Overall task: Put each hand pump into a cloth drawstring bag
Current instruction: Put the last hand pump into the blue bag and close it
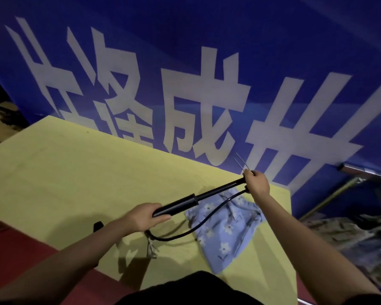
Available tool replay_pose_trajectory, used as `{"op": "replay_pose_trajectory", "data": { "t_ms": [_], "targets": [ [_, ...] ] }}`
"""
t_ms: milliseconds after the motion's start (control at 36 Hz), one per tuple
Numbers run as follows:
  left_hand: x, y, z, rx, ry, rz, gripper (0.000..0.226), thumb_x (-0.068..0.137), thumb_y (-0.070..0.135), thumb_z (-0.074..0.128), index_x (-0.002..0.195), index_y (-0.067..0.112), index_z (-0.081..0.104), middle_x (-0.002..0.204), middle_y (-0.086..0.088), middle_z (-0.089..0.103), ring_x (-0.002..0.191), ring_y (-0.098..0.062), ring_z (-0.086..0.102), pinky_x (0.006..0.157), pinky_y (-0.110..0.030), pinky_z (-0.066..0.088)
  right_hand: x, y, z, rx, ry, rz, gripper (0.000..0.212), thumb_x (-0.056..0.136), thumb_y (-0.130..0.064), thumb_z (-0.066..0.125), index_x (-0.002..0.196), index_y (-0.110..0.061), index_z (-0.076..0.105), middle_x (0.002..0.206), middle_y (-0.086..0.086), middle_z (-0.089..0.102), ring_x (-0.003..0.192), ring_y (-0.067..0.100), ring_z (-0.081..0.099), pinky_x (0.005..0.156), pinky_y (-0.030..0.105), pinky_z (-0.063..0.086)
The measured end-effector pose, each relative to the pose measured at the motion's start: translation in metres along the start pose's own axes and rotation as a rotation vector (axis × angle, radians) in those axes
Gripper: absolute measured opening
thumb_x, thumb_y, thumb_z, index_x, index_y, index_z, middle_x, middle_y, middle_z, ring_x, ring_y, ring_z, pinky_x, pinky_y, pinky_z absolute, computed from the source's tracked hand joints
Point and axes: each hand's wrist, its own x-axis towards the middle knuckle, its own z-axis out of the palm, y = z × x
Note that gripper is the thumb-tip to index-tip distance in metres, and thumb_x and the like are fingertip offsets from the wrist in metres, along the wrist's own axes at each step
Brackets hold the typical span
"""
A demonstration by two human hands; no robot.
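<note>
Hand pump (185, 202) held in the air between both hands, above the drawstring bag (227, 227) lying flat on the desk (75, 172) under the right hand. Left hand (145, 216) grips the barrel end; right hand (256, 183) pinches the far end, thin prongs sticking out. Risk: the dangling hose (207, 219) snags the bag mouth, which looks closed. Both forearms extended, angled inward.

Yellow counter (64, 172) ran diagonally across lower left to centre of frame. Blue banner (207, 29) with large white characters (202, 111) filled the upper frame behind it. Red floor (15, 249) at lower left. Metal bar (365, 173) at right edge; patterned fabric heap (361, 245) at lower right.
</note>
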Motion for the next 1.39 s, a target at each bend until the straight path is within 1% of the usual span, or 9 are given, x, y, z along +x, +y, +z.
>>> {"op": "replay_pose_trajectory", "data": {
  "t_ms": [83,250,361,722,917,1056,1167,1306,1389],
  "targets": [
    [0.006,0.021,0.0,-0.099,-0.002,0.027,0.025,0.094,0.052,0.048,0.083,0.03,0.053,0.069,0.003,0.057,0.049,-0.001,0.05,0.051,-0.022,0.039,-0.007,-0.01,-0.009,0.046,0.018,-0.039,0.037,0.093,-0.04,0.046,0.091,-0.008,0.063,0.074,0.006,0.06,0.069,0.028,0.058,0.079,0.05,0.054],
    [0.007,0.052,0.003,-0.347,0.036,0.051,0.038,0.1,0.047,0.036,0.07,0.03,0.052,0.05,0.005,0.052,0.043,-0.015,0.045,0.05,-0.029,0.037,-0.021,-0.033,-0.022,0.169,0.023,-0.108,0.057,0.094,-0.054,0.039,0.092,-0.002,0.063,0.083,0.009,0.062,0.067,0.023,0.054,0.07,0.044,0.048],
    [0.008,0.061,0.007,-0.408,0.113,0.016,0.048,0.101,0.047,0.03,0.068,0.02,0.051,0.051,0.002,0.051,0.046,-0.02,0.046,0.051,-0.028,0.037,-0.026,-0.044,-0.015,0.228,-0.01,-0.091,0.044,0.1,-0.036,0.032,0.093,-0.01,0.067,0.087,0.005,0.062,0.062,0.02,0.053,0.067,0.037,0.042],
    [0.018,0.096,-0.025,-0.015,0.221,0.012,0.06,0.104,0.044,0.018,0.08,0.006,0.058,0.062,-0.004,0.056,0.046,-0.015,0.044,0.052,-0.03,0.034,-0.05,-0.045,0.017,0.339,-0.132,-0.072,0.042,0.104,-0.029,0.028,0.105,-0.009,0.065,0.091,0.01,0.059,0.068,0.022,0.054,0.067,0.035,0.046],
    [0.026,0.1,-0.036,0.074,0.219,0.08,0.058,0.104,0.043,0.017,0.073,0.008,0.05,0.06,-0.004,0.053,0.051,-0.018,0.045,0.055,-0.031,0.034,-0.072,-0.054,0.026,0.386,-0.156,-0.049,0.027,0.1,-0.03,0.04,0.098,-0.016,0.063,0.094,0.004,0.057,0.09,0.027,0.056,0.083,0.044,0.051],
    [0.027,0.091,-0.046,0.14,0.212,0.119,0.06,0.103,0.046,0.021,0.081,0.004,0.056,0.071,-0.014,0.061,0.07,-0.03,0.058,0.066,-0.04,0.043,-0.091,-0.057,0.012,0.39,-0.324,-0.046,0.036,0.086,-0.036,0.071,0.107,-0.007,0.061,0.094,0.01,0.065,0.075,0.025,0.07,0.067,0.034,0.06],
    [0.028,0.077,-0.051,0.246,0.251,0.17,0.053,0.1,0.053,0.027,0.081,0.013,0.056,0.071,-0.005,0.06,0.068,-0.024,0.056,0.057,-0.037,0.037,-0.102,-0.051,0.003,0.529,-0.536,0.091,0.033,0.083,-0.03,0.074,0.103,-0.006,0.062,0.1,0.014,0.07,0.087,0.032,0.072,0.058,0.026,0.057],
    [0.034,0.054,-0.044,0.139,0.375,0.141,0.043,0.098,0.05,0.037,0.076,0.017,0.055,0.07,-0.002,0.057,0.068,-0.02,0.053,0.059,-0.036,0.039,-0.115,-0.052,0.025,0.565,-0.426,0.083,0.026,0.084,-0.026,0.074,0.098,-0.006,0.065,0.087,0.013,0.073,0.074,0.025,0.073,0.051,0.024,0.053],
    [0.033,0.04,-0.035,0.102,0.513,0.143,0.023,0.097,0.039,0.049,0.1,0.02,0.062,0.095,0.003,0.057,0.093,-0.012,0.049,0.075,-0.033,0.046,-0.119,-0.054,0.04,0.558,-0.397,0.078,0.027,0.085,-0.024,0.074,0.099,-0.003,0.065,0.081,0.009,0.073,0.067,0.02,0.072,0.047,0.023,0.051]
  ]
}}
